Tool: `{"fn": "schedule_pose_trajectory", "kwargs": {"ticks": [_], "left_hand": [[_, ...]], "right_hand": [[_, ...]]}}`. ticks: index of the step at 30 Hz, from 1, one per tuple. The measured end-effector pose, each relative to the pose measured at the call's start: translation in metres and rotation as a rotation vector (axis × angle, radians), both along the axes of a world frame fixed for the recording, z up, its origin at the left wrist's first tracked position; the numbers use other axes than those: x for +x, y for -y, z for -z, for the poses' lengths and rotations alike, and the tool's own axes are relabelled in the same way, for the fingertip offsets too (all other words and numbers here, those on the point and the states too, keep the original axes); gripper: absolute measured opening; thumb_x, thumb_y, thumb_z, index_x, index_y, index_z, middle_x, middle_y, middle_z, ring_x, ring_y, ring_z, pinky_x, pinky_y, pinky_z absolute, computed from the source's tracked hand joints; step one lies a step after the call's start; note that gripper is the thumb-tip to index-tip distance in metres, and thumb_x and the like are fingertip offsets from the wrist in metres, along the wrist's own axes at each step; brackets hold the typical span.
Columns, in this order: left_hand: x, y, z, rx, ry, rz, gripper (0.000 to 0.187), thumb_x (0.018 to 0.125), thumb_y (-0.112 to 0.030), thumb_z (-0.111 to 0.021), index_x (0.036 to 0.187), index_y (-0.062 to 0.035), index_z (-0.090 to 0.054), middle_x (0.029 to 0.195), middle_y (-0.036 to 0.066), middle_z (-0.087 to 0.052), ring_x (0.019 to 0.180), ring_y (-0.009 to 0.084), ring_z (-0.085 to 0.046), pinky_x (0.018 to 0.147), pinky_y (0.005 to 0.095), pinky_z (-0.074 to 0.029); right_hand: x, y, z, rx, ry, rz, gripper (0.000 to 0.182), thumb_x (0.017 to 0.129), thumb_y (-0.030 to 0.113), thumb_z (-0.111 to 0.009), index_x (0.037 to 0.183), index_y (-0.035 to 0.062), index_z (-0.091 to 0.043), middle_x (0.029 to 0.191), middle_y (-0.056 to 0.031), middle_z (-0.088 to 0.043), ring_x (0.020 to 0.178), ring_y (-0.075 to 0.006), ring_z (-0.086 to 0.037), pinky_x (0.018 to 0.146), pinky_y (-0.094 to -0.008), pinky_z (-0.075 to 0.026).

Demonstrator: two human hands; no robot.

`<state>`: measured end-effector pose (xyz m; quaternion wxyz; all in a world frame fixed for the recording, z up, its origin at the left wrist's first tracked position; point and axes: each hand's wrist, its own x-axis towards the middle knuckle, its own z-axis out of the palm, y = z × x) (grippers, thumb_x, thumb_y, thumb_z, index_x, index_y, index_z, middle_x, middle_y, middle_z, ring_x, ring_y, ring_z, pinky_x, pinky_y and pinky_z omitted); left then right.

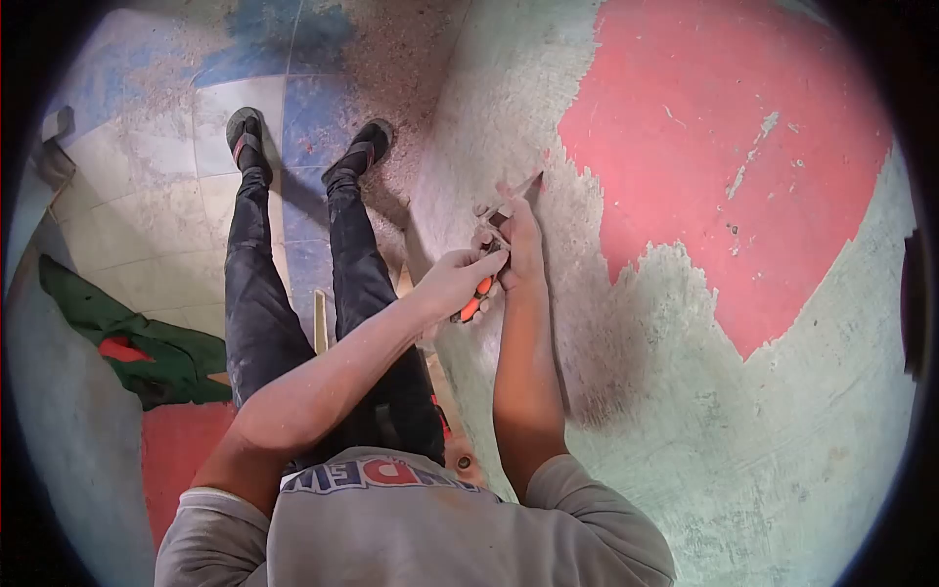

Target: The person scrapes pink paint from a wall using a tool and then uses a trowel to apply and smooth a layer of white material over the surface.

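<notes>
Pale-green wall [763, 450] w/ big pink patch [724, 147], edges ragged; dusty floor tiles [156, 215], blue & cream. Grey shirt [411, 528] has blue/red lettering, upside down, can't read it fully. Orange/blk-handled tool [470, 309] in front of body, nr wall, partly hidden; L hand [458, 279] & R hand [521, 240] close tog., both clamped on it.

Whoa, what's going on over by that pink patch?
A person stands beside a wall with a ragged-edged pink patch. Their left hand grips an orange-and-black handle. Their right hand is right up close, beside a pointed blade near the wall. I can't tell whether handle and blade are one tool, or whether the blade is touching the wall.
</notes>
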<state>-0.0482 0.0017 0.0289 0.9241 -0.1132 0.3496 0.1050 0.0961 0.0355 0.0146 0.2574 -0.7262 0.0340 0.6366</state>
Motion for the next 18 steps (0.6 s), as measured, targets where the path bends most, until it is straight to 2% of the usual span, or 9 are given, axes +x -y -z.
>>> {"fn": "schedule_pose_trajectory", "kwargs": {"ticks": [4,5,6,7,10,12,15,18], "left_hand": [[-0.011,-0.010,-0.037,-0.094,0.041,0.014,0.039,0.103,-0.043,-0.057,0.100,-0.0040,-0.056,0.073,0.001,-0.054,0.048,0.0104,-0.051,0.040,0.0257,-0.040],[-0.012,-0.014,-0.041,-0.120,0.061,0.037,0.039,0.103,-0.043,-0.055,0.099,-0.0039,-0.056,0.073,0.001,-0.053,0.047,0.0111,-0.051,0.040,0.0260,-0.040],[-0.010,-0.019,-0.039,-0.033,0.029,0.130,0.041,0.104,-0.045,-0.051,0.099,-0.0044,-0.053,0.070,0.003,-0.052,0.045,0.0132,-0.050,0.040,0.0280,-0.041],[-0.006,-0.021,-0.032,-0.013,0.011,0.125,0.041,0.104,-0.045,-0.051,0.099,-0.0047,-0.052,0.070,0.003,-0.052,0.045,0.0132,-0.050,0.039,0.0284,-0.040],[0.009,-0.024,0.006,0.063,-0.076,0.114,0.041,0.102,-0.046,-0.052,0.095,-0.0059,-0.050,0.068,0.003,-0.050,0.044,0.0129,-0.051,0.039,0.0293,-0.040],[0.001,-0.036,0.015,0.115,-0.045,0.150,0.041,0.103,-0.046,-0.051,0.093,-0.0056,-0.051,0.067,0.003,-0.051,0.045,0.0126,-0.052,0.039,0.0289,-0.041],[-0.014,-0.029,0.000,0.232,-0.059,0.258,0.045,0.104,-0.047,-0.048,0.090,-0.0037,-0.052,0.064,0.003,-0.052,0.043,0.0131,-0.051,0.040,0.0288,-0.041],[-0.015,-0.020,-0.014,0.276,-0.037,0.340,0.048,0.104,-0.046,-0.046,0.087,-0.0011,-0.053,0.062,0.005,-0.053,0.041,0.0143,-0.051,0.039,0.0303,-0.042]], "right_hand": [[-0.011,0.001,-0.023,0.008,0.007,0.117,0.037,0.093,0.038,-0.063,0.110,0.0068,-0.054,0.088,-0.0092,-0.060,0.056,-0.0161,-0.057,0.045,-0.0288,-0.045],[-0.007,0.002,-0.020,-0.004,0.023,0.080,0.037,0.093,0.039,-0.063,0.110,0.0064,-0.054,0.088,-0.0091,-0.060,0.056,-0.0162,-0.057,0.044,-0.0286,-0.044],[-0.001,0.005,-0.015,-0.016,0.040,0.044,0.038,0.093,0.039,-0.063,0.110,0.0059,-0.054,0.088,-0.0089,-0.060,0.056,-0.0162,-0.056,0.044,-0.0283,-0.043],[0.003,0.006,-0.010,-0.029,0.057,0.010,0.039,0.093,0.039,-0.063,0.109,0.0054,-0.054,0.088,-0.0088,-0.061,0.056,-0.0163,-0.056,0.044,-0.0281,-0.042],[0.003,-0.013,0.023,-0.001,0.097,0.014,0.040,0.092,0.040,-0.064,0.107,0.0039,-0.055,0.083,-0.0074,-0.058,0.053,-0.0162,-0.055,0.043,-0.0280,-0.042],[-0.009,-0.025,0.027,0.037,0.112,0.064,0.038,0.093,0.038,-0.063,0.108,0.0044,-0.056,0.083,-0.0075,-0.058,0.051,-0.0168,-0.054,0.043,-0.0287,-0.042],[-0.013,-0.002,0.013,0.062,0.138,0.100,0.039,0.093,0.036,-0.062,0.116,0.0062,-0.053,0.088,-0.0087,-0.058,0.052,-0.0174,-0.055,0.042,-0.0299,-0.042],[-0.010,0.008,0.000,0.073,0.058,0.136,0.038,0.095,0.036,-0.061,0.115,0.0061,-0.052,0.088,-0.0094,-0.058,0.052,-0.0172,-0.054,0.041,-0.0292,-0.042]]}}
